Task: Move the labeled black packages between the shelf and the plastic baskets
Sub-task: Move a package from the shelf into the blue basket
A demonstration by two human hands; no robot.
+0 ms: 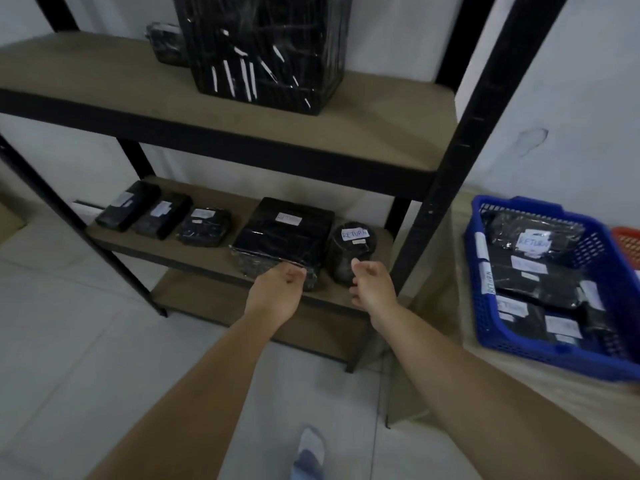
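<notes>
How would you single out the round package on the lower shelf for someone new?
Find the black shelf rack, then its lower board with a row of black packages. The round package stands at the right end, beside the big flat box. It is the only upright cylinder, with a RETURN label on top.

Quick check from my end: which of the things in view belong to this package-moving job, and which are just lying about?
Job:
- five labeled packages on the lower shelf, including the round package
- blue basket of packages
- orange basket
- left hand and right hand, both empty

Lying about:
- large black wrapped bin on the upper shelf
- wall
</notes>
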